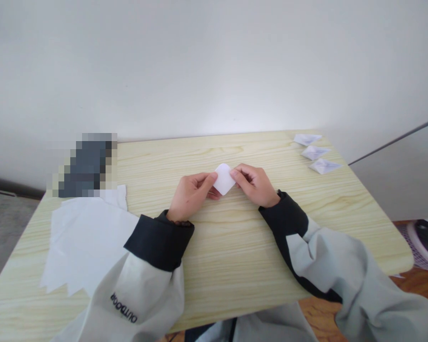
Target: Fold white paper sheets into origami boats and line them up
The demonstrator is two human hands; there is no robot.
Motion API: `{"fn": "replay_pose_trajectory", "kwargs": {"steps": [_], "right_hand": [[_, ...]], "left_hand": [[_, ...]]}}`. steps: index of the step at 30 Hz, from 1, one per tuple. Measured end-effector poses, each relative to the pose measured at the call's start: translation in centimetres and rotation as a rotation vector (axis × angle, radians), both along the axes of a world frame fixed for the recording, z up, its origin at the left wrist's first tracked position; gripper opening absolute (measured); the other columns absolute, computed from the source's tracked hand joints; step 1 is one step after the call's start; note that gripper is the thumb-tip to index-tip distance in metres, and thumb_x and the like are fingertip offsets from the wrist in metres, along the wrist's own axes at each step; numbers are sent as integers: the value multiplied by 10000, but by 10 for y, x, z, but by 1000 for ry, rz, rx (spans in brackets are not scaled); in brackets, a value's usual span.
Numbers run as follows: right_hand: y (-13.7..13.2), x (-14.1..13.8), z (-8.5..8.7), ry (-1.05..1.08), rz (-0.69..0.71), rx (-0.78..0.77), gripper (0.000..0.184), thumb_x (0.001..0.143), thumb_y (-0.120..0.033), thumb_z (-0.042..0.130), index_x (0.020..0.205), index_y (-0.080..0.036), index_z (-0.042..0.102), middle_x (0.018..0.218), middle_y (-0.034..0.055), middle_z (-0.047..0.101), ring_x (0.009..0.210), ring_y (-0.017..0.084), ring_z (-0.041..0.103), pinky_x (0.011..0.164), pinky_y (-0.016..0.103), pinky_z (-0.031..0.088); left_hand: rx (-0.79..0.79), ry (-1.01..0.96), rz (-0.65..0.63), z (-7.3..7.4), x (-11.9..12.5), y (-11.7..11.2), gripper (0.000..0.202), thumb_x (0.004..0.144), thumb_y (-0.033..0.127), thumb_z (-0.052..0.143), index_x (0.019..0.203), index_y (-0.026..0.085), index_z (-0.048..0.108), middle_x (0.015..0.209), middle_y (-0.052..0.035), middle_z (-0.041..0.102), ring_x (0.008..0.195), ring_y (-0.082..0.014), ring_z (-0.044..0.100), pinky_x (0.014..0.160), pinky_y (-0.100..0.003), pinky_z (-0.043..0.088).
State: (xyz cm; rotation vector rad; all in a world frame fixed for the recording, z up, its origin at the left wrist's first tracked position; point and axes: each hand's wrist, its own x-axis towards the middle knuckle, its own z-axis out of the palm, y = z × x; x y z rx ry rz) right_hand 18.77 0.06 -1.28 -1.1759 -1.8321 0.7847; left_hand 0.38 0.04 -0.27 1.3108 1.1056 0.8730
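A small folded piece of white paper [224,178] is held just above the middle of the light wooden table [235,247]. My left hand [192,195] pinches its left edge with thumb and fingers closed. My right hand [255,184] pinches its right edge in the same way. Both wrists rest on or near the tabletop, in dark cuffs and pale grey sleeves.
A spread stack of white paper sheets [85,242] lies at the left of the table. Three folded paper figures [316,152] sit in a row at the far right corner. A pixelated dark object [85,166] lies at the far left. A white wall stands behind.
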Motion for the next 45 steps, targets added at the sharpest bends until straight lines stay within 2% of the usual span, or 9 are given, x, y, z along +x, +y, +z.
{"fn": "replay_pose_trajectory", "kwargs": {"steps": [10,14,19,22,25,28,33,39,45], "right_hand": [[4,-1,-4,131,-10,-99,324,883,-462,506,747,-178,579,564,-32,511,482,83,432,471,224,341],[4,-1,-5,204,8,-160,307,845,-471,564,769,-175,593,560,-34,541,474,84,470,465,218,369],[3,-2,-6,206,37,-169,266,846,-432,573,796,-171,587,560,-36,550,473,81,490,468,213,388],[4,-2,-8,265,22,-168,253,835,-418,592,941,-195,536,562,-60,551,457,81,490,460,207,392],[5,-2,-9,301,-11,-141,305,838,-413,592,1042,-219,478,576,-73,560,448,81,489,465,207,400],[5,-2,-9,271,-45,-105,262,850,-428,570,982,-211,505,578,-63,558,466,80,494,489,212,404],[5,-2,-7,217,-55,-94,248,864,-432,545,946,-200,518,579,-52,563,501,93,516,530,224,414],[3,-2,-6,-15,-32,-17,182,898,-360,501,926,-187,551,601,-32,577,516,105,510,531,237,386],[5,6,-7,-223,40,227,188,901,-297,491,924,-173,629,994,106,601,989,208,562,887,356,445]], "left_hand": [[-13,18,-11,2,0,-2,404,755,516,648,854,128,700,766,-65,727,694,-187,682,635,-291,589],[-17,67,-63,4,0,-1,412,681,468,731,914,131,688,761,-56,731,716,-198,687,628,-289,582],[2,127,-25,6,1,-1,305,680,401,739,829,137,701,711,-32,726,662,-175,674,640,-274,563],[20,159,-22,5,2,-1,325,698,411,717,874,139,692,705,-35,721,663,-186,675,620,-277,553],[148,184,-4,1,-1,0,522,695,429,719,1128,160,607,800,-44,721,740,-197,682,639,-278,546],[358,251,-3,-3,-6,3,729,631,397,780,1272,200,494,1065,-81,673,881,-201,662,691,-284,547],[696,417,-91,-8,-13,8,470,721,327,736,1152,204,596,1179,-92,616,1004,-199,603,792,-300,527],[775,464,-116,-11,-17,10,242,802,303,657,1023,210,685,1216,-86,615,1088,-216,593,960,-363,465],[862,587,-156,-17,-20,12,195,836,216,585,989,199,704,1064,-81,683,982,-206,625,882,-348,497]]}}
